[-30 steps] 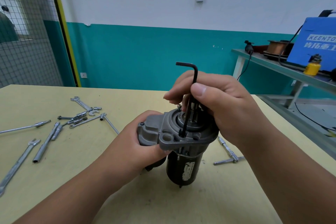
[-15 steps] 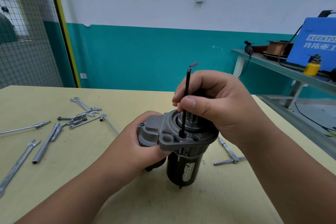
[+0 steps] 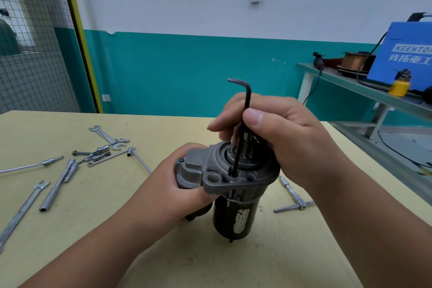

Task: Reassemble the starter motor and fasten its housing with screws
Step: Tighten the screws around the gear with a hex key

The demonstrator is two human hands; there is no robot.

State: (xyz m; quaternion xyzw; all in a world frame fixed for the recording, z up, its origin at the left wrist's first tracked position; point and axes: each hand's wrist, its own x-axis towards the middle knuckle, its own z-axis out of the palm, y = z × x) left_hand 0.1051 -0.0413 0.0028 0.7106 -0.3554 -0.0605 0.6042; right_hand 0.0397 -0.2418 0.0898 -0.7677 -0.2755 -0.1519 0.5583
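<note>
- The yellow table [image 3: 70, 229] fills the lower frame.
- A blue welding machine [image 3: 402, 54] sits on a bench at upper right.
- The starter motor [image 3: 233, 213] stands upright at centre frame, black body on the table, grey housing [image 3: 217, 180] on top.
- The right hand [image 3: 287, 142] is above the housing, thumb and fingers pinching the hex key.
- The left hand [image 3: 177, 184] grips the housing's left side (fingers wrapped underneath).
- Wrenches and sockets [image 3: 102, 147] lie scattered at left; a T-handle wrench [image 3: 292, 192] lies right of the motor.
- The hex key [image 3: 237, 154] stands near upright, tip in a housing hole.
</note>
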